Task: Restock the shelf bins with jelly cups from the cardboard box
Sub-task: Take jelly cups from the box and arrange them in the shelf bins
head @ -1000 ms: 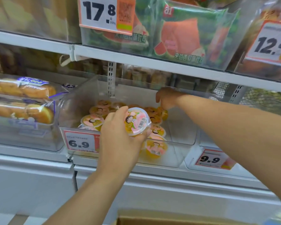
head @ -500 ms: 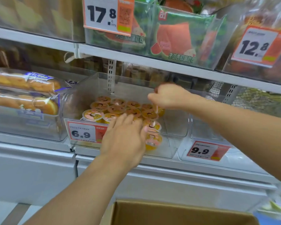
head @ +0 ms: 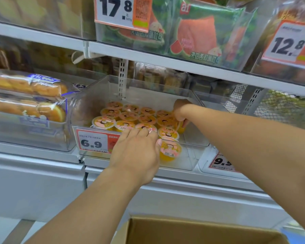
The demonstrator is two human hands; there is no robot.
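1. Head view: the left hand, fingers straight, rests on jelly cups in the clear bin at frame centre, hiding the front ones.
2. The right hand grips 1 cup at the rows' right end.
3. The cardboard box is cut off at the bottom edge.

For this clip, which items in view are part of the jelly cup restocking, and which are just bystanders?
Part of the job: jelly cups, clear bin, cardboard box, left hand, right hand.

Bystanders: bagged bread, watermelon toast packs, 12.8 price tag.
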